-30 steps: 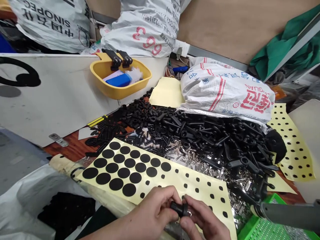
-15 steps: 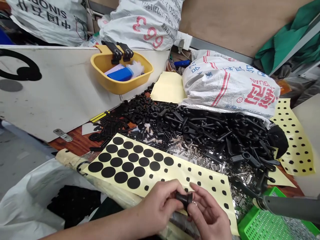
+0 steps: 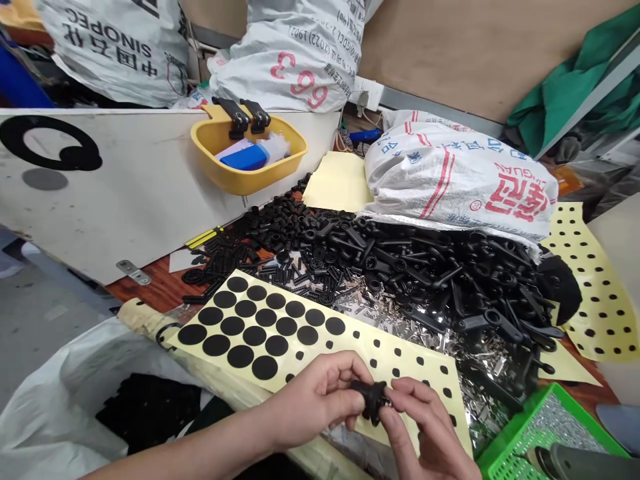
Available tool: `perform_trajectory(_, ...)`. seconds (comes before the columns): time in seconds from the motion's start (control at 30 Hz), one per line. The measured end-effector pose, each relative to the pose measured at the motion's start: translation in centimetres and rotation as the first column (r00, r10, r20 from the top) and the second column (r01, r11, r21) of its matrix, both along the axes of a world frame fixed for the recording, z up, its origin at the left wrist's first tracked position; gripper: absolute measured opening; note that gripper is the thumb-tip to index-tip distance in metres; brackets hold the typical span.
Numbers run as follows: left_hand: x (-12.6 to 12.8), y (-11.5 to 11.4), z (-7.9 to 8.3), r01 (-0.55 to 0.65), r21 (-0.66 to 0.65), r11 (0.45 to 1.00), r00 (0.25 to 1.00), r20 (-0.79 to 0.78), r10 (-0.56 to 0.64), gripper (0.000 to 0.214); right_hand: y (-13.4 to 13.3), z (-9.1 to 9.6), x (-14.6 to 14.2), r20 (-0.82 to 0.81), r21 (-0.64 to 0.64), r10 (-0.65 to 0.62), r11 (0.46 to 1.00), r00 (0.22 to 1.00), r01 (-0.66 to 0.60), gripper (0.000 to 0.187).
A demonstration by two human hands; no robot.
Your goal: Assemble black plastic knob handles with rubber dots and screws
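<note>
Both of my hands meet low in the middle of the view around a small black plastic part point(image 3: 371, 398). My left hand point(image 3: 315, 400) pinches it from the left with thumb and fingers. My right hand point(image 3: 425, 430) pinches it from the right. They hover over a yellow backing sheet point(image 3: 400, 363) that carries large black round stickers point(image 3: 255, 323) and small black dots. Behind the sheet lies a heap of black plastic levers point(image 3: 450, 273), small black cylinders point(image 3: 280, 223) and shiny metal clips point(image 3: 400, 317).
A yellow tub point(image 3: 280, 173) clips onto a white board point(image 3: 125, 193) at the left. Printed woven sacks point(image 3: 460, 180) lie at the back. A green mesh basket point(image 3: 505, 453) sits at the lower right. A white plastic bag with black parts point(image 3: 75, 413) hangs at the lower left.
The view shifted slightly. My hands stayed together on the black part, turning it a little. The grey tool at the lower right dropped almost out of sight.
</note>
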State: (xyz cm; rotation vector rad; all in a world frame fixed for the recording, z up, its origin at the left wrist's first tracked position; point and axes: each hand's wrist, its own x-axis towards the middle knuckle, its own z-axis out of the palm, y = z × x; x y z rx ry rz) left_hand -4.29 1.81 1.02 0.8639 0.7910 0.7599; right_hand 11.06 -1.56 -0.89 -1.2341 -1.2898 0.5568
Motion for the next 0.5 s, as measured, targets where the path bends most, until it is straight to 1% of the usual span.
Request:
perform_trajectory(0.1, 0.4, 0.4, 0.2, 0.004, 0.009, 1.000, 0.999, -0.037, -0.004, 0.019, 0.7, -0.3, 0.1, -0.083, -0.021, 0.009, 1.000, 0.997, -0.011, 0.010)
perform_trajectory(0.2, 0.8, 1.2, 0.5, 0.025, 0.013, 1.000, 0.997, -0.074, -0.024, 0.020, 1.3, -0.6, 0.8, -0.091, -0.043, -0.028, 0.999, 0.995, 0.024, 0.016)
perform_trajectory(0.33, 1.3, 3.0, 0.6, 0.069, 0.036, 0.997, 0.992, -0.108, -0.065, 0.023, 2.7, -0.6, 2.4, -0.130, -0.063, -0.075, 0.996, 0.989, 0.067, 0.022)
perform_trajectory(0.4, 1.5, 4.0, 0.5, 0.075, 0.064, 0.995, 0.992, -0.110, -0.068, 0.025, 3.5, -0.4, 3.0, -0.112, -0.035, -0.087, 0.996, 0.990, 0.083, 0.019)
perform_trajectory(0.5, 1.8, 4.8, 0.4, 0.068, 0.078, 0.995, 0.997, -0.053, -0.064, 0.035, 4.1, 0.1, 3.3, -0.002, 0.035, -0.045, 0.998, 0.999, 0.045, 0.011)
